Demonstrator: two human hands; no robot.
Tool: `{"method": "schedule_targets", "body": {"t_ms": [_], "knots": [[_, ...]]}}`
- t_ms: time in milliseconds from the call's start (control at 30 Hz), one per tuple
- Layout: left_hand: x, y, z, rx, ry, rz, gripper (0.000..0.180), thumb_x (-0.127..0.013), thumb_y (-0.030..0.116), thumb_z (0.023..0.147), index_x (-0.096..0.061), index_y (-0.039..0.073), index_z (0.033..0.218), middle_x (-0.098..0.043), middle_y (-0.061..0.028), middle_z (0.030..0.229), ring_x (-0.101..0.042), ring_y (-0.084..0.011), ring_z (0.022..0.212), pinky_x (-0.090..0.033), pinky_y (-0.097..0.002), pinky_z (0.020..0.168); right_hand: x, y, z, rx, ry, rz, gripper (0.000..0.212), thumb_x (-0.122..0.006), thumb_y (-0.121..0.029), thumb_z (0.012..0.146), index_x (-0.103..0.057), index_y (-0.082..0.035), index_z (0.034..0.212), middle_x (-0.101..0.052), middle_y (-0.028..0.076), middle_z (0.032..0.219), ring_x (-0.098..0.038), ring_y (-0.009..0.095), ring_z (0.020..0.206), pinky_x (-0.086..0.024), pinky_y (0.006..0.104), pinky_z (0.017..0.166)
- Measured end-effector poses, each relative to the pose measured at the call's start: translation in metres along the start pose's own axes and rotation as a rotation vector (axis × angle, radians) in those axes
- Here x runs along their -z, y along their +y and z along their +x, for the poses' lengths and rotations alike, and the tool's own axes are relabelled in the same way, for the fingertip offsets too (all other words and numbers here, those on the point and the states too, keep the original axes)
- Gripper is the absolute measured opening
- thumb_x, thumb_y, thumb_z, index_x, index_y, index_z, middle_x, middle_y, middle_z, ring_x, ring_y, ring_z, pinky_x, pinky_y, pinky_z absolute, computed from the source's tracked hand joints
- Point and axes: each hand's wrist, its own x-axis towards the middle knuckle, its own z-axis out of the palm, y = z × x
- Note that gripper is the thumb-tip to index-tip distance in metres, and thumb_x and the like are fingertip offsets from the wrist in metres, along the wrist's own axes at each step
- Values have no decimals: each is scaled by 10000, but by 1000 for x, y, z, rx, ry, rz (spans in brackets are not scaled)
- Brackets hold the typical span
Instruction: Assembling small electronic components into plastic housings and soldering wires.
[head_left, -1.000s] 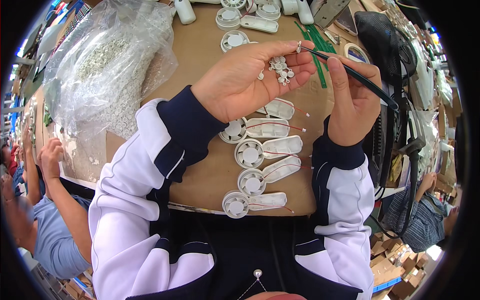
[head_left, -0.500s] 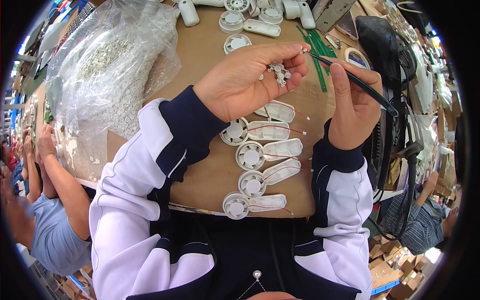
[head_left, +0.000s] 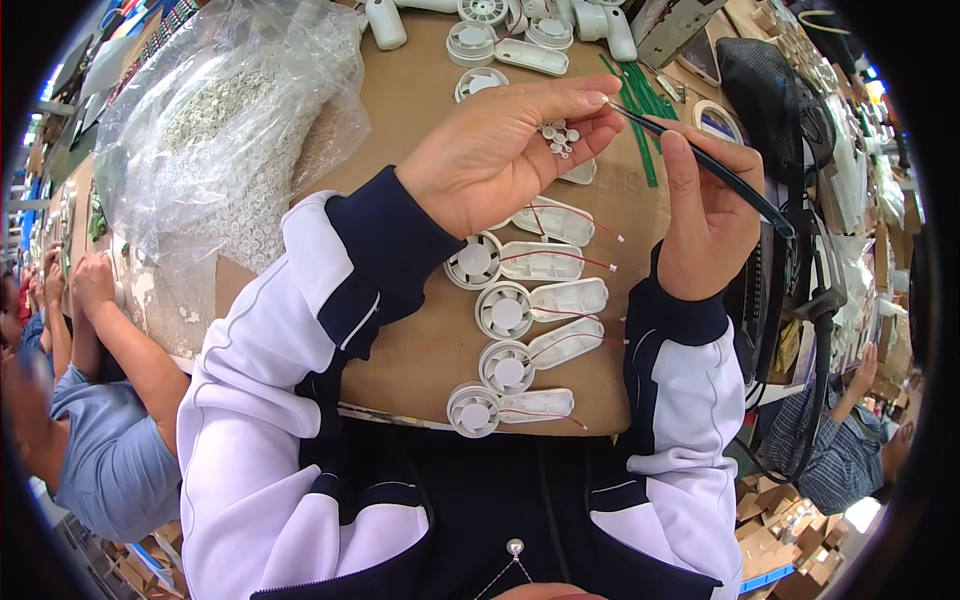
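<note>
My left hand (head_left: 505, 140) is cupped palm up over the table, curled around several small white plastic parts (head_left: 559, 137). Its thumb and forefinger pinch together where the tips of dark tweezers (head_left: 718, 172) meet them; whatever tiny piece sits there is too small to make out. Those tweezers slant down to the right, gripped between thumb and fingers of my right hand (head_left: 708, 212). Below my left hand lies a column of white mini fans, each a round fan head (head_left: 504, 311) joined by red wires to an open handle shell (head_left: 569, 299).
A large clear plastic bag (head_left: 225, 130) of small white parts fills the left of the cardboard-covered table (head_left: 400, 385). Green strips (head_left: 645, 100), more fan pieces (head_left: 532, 56) and a black mesh pouch (head_left: 775, 105) lie farther off. A co-worker in blue (head_left: 115, 450) sits at left.
The view has shifted slightly. My left thumb and forefinger have closed in around the tweezer tips, where a small white piece showed before. My right hand keeps its hold on the tweezers.
</note>
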Motion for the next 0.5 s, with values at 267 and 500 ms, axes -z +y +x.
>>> {"method": "schedule_targets", "body": {"t_ms": [267, 500], "knots": [[0, -1, 0, -1, -5, 2, 297, -611, -22, 909, -572, -116, 1188, -608, -159, 1066, -630, -193, 978, -531, -253, 933, 0, 0, 1, -15, 19, -21, 168, -709, -55, 871, -596, -7, 985, -684, 89, 956, -608, 139, 812, -470, 234, 812], [0, 0, 0, -3, -7, -1, 312, -607, -28, 909, -560, -115, 1205, -608, -158, 1063, -629, -191, 977, -525, -252, 943, 1, 4, 1, -24, 10, -22, 153, -711, -57, 869, -607, -13, 971, -686, 78, 945, -608, 137, 809, -472, 233, 792]]}}
